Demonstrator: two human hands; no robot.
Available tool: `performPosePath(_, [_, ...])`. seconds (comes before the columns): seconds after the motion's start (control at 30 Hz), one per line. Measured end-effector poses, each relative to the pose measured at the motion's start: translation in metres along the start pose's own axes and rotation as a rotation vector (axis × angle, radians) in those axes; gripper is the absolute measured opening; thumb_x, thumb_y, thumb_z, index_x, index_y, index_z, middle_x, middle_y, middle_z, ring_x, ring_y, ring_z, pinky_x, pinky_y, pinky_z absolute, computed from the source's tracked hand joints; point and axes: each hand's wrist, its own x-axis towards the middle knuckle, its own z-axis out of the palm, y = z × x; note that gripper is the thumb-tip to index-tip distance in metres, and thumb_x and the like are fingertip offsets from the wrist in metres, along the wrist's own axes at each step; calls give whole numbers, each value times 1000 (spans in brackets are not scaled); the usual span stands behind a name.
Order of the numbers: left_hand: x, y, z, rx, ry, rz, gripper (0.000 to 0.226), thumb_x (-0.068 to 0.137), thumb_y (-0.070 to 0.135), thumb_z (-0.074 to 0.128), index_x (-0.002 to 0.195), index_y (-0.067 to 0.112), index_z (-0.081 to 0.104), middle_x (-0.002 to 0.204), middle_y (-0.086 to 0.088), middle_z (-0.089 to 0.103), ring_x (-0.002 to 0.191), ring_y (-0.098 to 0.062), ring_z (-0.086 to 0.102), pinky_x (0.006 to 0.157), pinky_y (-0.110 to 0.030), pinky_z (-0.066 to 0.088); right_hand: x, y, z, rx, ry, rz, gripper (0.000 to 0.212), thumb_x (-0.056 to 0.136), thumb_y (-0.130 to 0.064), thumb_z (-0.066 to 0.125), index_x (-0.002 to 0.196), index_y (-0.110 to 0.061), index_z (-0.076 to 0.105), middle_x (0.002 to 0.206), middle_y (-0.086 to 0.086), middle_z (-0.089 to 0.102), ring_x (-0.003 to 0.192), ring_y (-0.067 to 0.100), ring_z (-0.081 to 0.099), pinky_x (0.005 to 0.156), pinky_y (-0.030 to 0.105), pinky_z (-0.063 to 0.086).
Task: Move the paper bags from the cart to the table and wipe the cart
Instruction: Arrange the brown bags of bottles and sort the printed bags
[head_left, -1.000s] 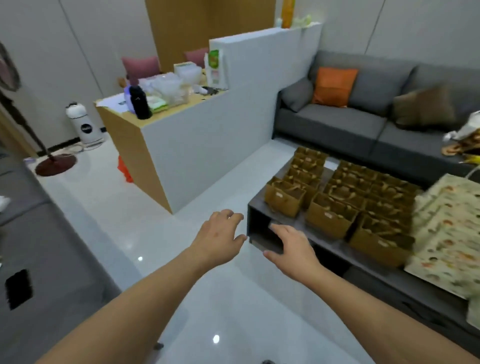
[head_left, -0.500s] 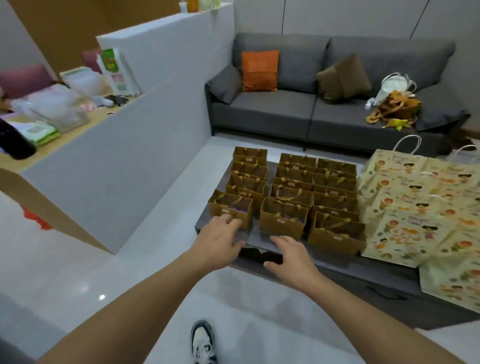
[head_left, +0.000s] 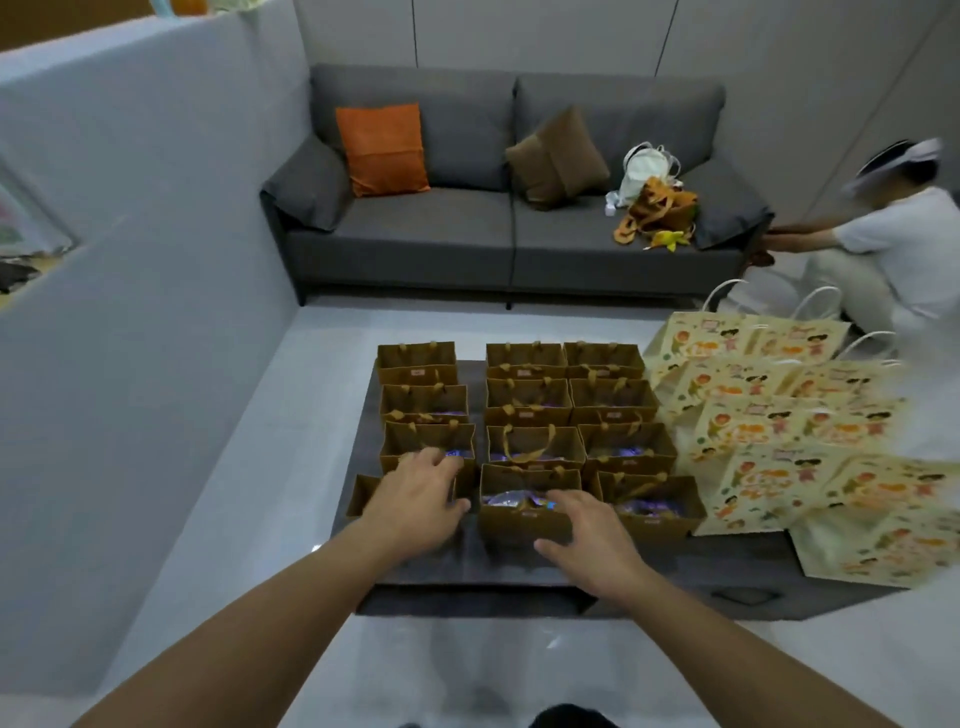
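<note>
Several small brown paper bags (head_left: 527, 410) stand in three rows on a low dark grey table (head_left: 519, 569). My left hand (head_left: 415, 499) lies over the nearest bag of the left row (head_left: 358, 493), fingers spread and relaxed. My right hand (head_left: 587, 535) reaches to the nearest middle bag (head_left: 524, 519), fingers at its right front corner, thumb spread below. Neither hand has closed round a bag. No cart is in view.
Cream printed bags with white handles (head_left: 779, 431) lie flat on the table's right half. A grey sofa (head_left: 498, 208) stands behind, a white partition wall (head_left: 130, 260) to the left. A person in white (head_left: 883, 244) crouches at far right. Bare floor lies before the table.
The view has swung right and come closer to the table. Both hands have moved forward from the table's near edge to the front bags.
</note>
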Motion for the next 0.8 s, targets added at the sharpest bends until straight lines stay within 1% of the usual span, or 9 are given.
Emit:
performPosePath(0.17, [56, 14, 4, 11, -78, 96, 54, 96, 41, 61, 146, 29, 43, 142, 3, 46, 128, -19, 44, 106, -37, 44, 25, 23, -6, 24, 18, 96, 72, 90, -42, 71, 152, -30, 37, 155, -10, 37, 142, 17, 35, 115, 37, 37])
performPosePath(0.23, [78, 29, 12, 32, -108, 136, 53, 97, 41, 60, 145, 27, 45, 140, 2, 46, 127, -19, 44, 105, -35, 43, 36, 42, -11, 30, 10, 123, 72, 89, -44, 71, 152, -29, 38, 155, -8, 37, 143, 18, 34, 116, 37, 36])
performPosePath(0.37, [128, 59, 33, 47, -170, 191, 56, 97, 44, 57, 148, 25, 41, 143, 1, 44, 130, -21, 41, 105, -36, 41, 59, 90, -22, 30, -35, 164, 72, 88, -47, 71, 150, -24, 42, 150, -4, 44, 138, 21, 39, 113, 34, 37])
performPosePath(0.43, [151, 76, 46, 49, -199, 179, 57, 97, 44, 57, 148, 25, 41, 144, -1, 44, 130, -22, 41, 105, -37, 41, 69, 117, -27, 28, -55, 191, 69, 87, -45, 72, 147, -24, 46, 147, -3, 47, 136, 21, 41, 111, 34, 38])
performPosePath(0.57, [186, 113, 72, 75, -264, 127, 58, 98, 40, 57, 150, 23, 38, 148, -3, 41, 136, -24, 38, 111, -42, 40, 90, 170, -38, 66, -99, 213, 66, 84, -43, 74, 144, -27, 50, 142, -3, 51, 132, 23, 46, 109, 34, 42])
performPosePath(0.67, [210, 133, 89, 76, -278, 88, 55, 97, 41, 57, 147, 22, 43, 143, -5, 44, 132, -25, 42, 108, -41, 42, 118, 206, -55, 59, -123, 228, 64, 84, -42, 73, 142, -24, 52, 141, -1, 53, 130, 24, 49, 106, 34, 44])
performPosePath(0.73, [222, 144, 98, 61, -280, 58, 51, 98, 40, 57, 144, 24, 45, 143, -4, 45, 130, -24, 42, 107, -40, 42, 141, 223, -69, 28, -130, 209, 63, 86, -42, 71, 143, -22, 51, 140, 1, 52, 128, 25, 49, 104, 35, 44])
performPosePath(0.8, [233, 152, 107, 42, -283, 31, 48, 98, 37, 56, 143, 25, 46, 143, -1, 44, 129, -21, 42, 107, -37, 42, 170, 238, -80, 2, -149, 152, 62, 88, -40, 69, 144, -22, 48, 141, 1, 51, 127, 25, 49, 105, 37, 44])
